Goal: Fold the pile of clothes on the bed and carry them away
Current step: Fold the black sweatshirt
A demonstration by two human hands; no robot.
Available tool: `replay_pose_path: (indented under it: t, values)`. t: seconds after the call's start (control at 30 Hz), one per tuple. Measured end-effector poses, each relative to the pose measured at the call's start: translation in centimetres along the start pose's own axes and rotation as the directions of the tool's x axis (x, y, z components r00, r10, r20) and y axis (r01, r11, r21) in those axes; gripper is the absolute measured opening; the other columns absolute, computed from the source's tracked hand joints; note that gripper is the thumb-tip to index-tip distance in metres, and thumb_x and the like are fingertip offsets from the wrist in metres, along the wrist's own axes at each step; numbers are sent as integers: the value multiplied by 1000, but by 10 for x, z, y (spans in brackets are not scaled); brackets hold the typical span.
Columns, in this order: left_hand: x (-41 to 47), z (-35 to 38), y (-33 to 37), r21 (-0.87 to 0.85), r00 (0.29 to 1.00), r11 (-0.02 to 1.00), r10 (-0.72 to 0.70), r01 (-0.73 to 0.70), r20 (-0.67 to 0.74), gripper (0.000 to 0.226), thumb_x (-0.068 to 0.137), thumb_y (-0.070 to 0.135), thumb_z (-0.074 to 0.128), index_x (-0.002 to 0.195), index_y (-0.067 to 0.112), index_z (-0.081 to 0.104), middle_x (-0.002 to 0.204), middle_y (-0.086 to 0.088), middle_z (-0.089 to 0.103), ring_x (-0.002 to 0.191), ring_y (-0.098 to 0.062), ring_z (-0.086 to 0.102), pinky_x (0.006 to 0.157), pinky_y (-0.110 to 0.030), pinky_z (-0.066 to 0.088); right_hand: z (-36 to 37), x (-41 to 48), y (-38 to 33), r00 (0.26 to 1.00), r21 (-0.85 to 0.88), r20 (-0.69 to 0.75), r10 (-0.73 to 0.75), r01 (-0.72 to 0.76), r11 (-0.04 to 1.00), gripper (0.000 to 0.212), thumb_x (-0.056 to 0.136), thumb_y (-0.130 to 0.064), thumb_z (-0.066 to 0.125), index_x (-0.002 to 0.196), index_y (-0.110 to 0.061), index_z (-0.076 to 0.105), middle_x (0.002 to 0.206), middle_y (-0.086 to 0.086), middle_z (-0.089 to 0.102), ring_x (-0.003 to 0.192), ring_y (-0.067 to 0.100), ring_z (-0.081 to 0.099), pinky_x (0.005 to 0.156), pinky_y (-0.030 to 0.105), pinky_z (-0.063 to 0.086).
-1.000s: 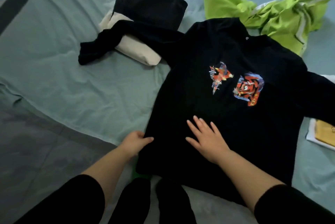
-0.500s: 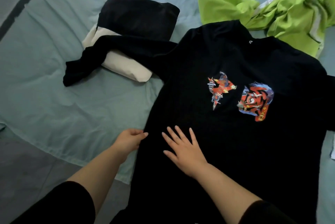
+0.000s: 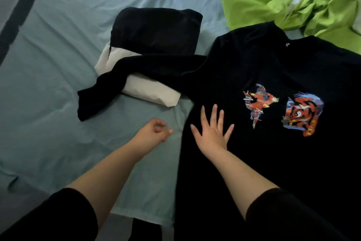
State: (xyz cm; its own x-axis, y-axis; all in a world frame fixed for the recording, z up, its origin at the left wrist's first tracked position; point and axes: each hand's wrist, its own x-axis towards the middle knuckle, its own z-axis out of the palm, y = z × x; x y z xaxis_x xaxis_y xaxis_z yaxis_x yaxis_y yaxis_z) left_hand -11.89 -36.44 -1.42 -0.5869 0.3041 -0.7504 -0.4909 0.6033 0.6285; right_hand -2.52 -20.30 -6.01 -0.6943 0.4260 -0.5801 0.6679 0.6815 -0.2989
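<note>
Smoothing step: my right hand [image 3: 212,133], fingers spread, presses the black shirt [image 3: 273,65] flat; my left hand [image 3: 153,133], loosely curled and empty, probably fetches the sleeve [image 3: 109,84] next.

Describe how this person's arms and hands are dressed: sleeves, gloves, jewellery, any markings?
No gloves: the left hand and right hand are bare and show no rings, and neither wrist carries a watch or bracelet. Both forearms are uncovered. The left sleeve and right sleeve are plain black fabric ending near the elbows, with no visible print or markings.
</note>
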Motion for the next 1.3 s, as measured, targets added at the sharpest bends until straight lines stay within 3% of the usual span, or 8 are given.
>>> replay_pose_path:
  t: [0.3, 0.5, 0.57, 0.7, 0.9, 1.07, 1.2, 1.3]
  values:
    - [18, -123, -14, 652, 856, 739, 216, 171, -470, 83, 74, 43, 77, 138, 16, 33, 140, -12, 32, 131, -34, 32, 105, -46, 31, -19, 13, -40, 982, -122, 162, 92, -73, 990, 78, 98, -46, 37, 153, -13, -9, 161, 7, -18, 149, 22, -10, 120, 41, 3]
    - [47, -166, -6, 306, 595, 943, 173, 128, -785, 78, 68, 37, 81, 131, 17, 39, 140, -13, 37, 130, -35, 35, 104, -48, 31, -29, 35, -41, 937, -185, 324, 133, -75, 980, 83, 98, -42, 43, 153, -8, -8, 159, 11, -21, 149, 27, -10, 122, 41, 7]
    - [52, -186, -7, 316, 680, 925, 92, 213, -728, 81, 68, 45, 81, 135, 27, 40, 145, -9, 35, 132, -32, 35, 107, -47, 31, -27, 35, -39, 939, -185, 320, 125, -68, 980, 83, 98, -43, 43, 153, -7, -7, 159, 11, -20, 149, 28, -10, 122, 41, 7]
    - [51, -217, -10, 235, 886, 971, 65, 51, -460, 19, 87, 17, 69, 105, 19, 64, 111, -15, 65, 104, -35, 62, 89, -43, 50, -29, 35, -38, 936, -223, 326, 131, -59, 973, 83, 98, -44, 43, 153, -7, -7, 159, 12, -21, 149, 28, -10, 122, 39, 5]
    - [12, -257, -4, 627, 562, 745, 627, -229, -539, 36, 82, -8, 52, 106, 13, 68, 119, -8, 59, 107, -23, 52, 94, -29, 39, -29, 37, -43, 928, -286, 330, 171, -74, 955, 81, 100, -44, 39, 152, -5, -10, 159, 13, -22, 149, 28, -10, 122, 37, 5]
    - [16, -261, -42, 615, 853, 788, 329, -12, -405, 42, 86, -5, 56, 122, 14, 65, 124, -14, 64, 114, -35, 56, 97, -42, 45, -27, 38, -40, 929, -293, 328, 173, -74, 953, 81, 100, -44, 38, 152, -5, -10, 158, 13, -23, 149, 28, -11, 122, 36, 3]
    - [32, -252, -49, 179, 850, 983, 66, 33, -523, 70, 82, -12, 48, 145, 18, 41, 146, -18, 41, 129, -35, 44, 105, -36, 37, -26, 39, -40, 929, -312, 328, 173, -66, 948, 81, 100, -44, 38, 152, -5, -10, 158, 13, -23, 149, 28, -11, 122, 36, 3]
    - [37, -247, -58, 594, 922, 790, 106, 148, -371, 96, 81, 9, 63, 154, 36, 6, 159, -13, 10, 136, -40, 30, 112, -43, 30, -29, 38, -41, 931, -294, 326, 165, -66, 953, 82, 99, -44, 41, 152, -5, -8, 159, 13, -21, 149, 28, -10, 121, 36, 4]
